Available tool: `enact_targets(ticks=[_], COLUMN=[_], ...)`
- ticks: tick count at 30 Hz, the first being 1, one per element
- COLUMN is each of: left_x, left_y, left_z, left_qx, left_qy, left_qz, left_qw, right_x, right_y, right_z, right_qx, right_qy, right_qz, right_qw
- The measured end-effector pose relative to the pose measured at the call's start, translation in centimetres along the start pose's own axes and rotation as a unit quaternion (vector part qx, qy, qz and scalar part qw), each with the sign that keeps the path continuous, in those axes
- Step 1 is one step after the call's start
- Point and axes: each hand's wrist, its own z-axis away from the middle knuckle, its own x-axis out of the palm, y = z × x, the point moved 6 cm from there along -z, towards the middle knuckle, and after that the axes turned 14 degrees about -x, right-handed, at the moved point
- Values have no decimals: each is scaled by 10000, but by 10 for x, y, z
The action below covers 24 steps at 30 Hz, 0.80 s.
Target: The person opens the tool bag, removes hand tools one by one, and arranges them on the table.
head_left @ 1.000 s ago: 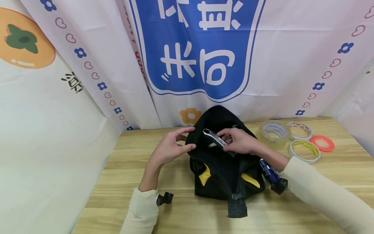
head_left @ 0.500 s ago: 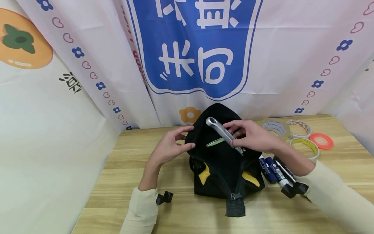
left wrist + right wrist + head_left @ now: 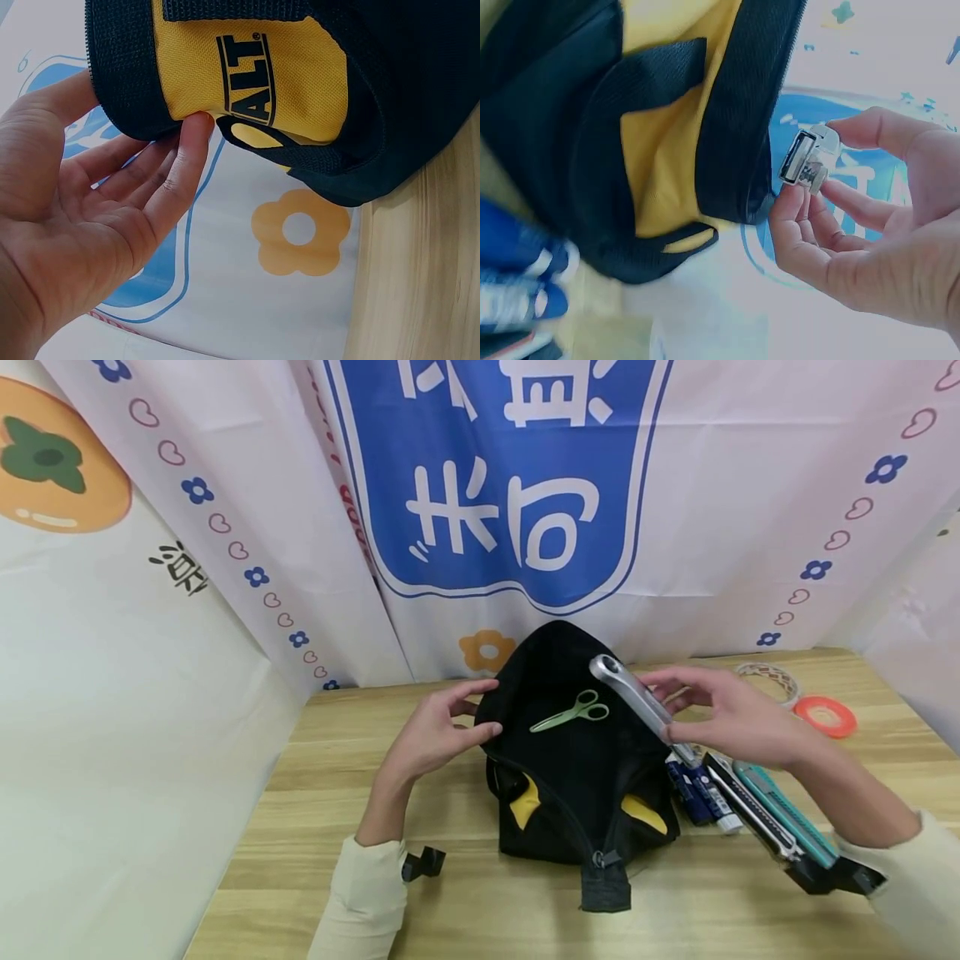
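A black and yellow tool bag (image 3: 547,839) stands on the table with its zipped mouth wide apart. My left hand (image 3: 435,731) holds the bag's left rim between thumb and fingers; in the left wrist view a fingertip presses its yellow side. Inside lies a pair of light green scissors (image 3: 564,718). Over the bag's right rim, my right hand (image 3: 731,714) pinches a silver utility knife (image 3: 633,697), its holed end pointing up and left. The right wrist view shows the knife (image 3: 810,159) nearly end-on between thumb and fingers, just beside the rim.
Right of the bag lie blue glue sticks (image 3: 696,793), a black utility knife (image 3: 753,810) and a teal utility knife (image 3: 787,814). A red-orange tape roll (image 3: 842,727) and a white tape roll (image 3: 787,681) lie farther back. A printed cloth (image 3: 712,527) hangs behind the table.
My right hand has lifted the silver utility knife out of the bag and carried it right, uncovering the scissors inside. My left hand stays on the left rim.
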Motion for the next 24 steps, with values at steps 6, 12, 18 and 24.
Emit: enact_targets(ticks=[6,12,18,24], left_x=[0,0,1,0], left_y=[1,1,1,0], left_z=[1,0,0,-1], left_qx=[3,-1,35,21], left_qy=[25,31,27,25], left_qz=[-75,-82,-83,-94], left_qw=[10000,10000,10000,10000], right_x=[-14,-25,-31,-36], right_y=[18,42,70,97], right_z=[32,65,98,131], right_qx=[193,670,986,1397], right_qy=[39,62,-24,-9], right_qz=[118,432,567,778], right_qw=[9997,9968,9935,9871])
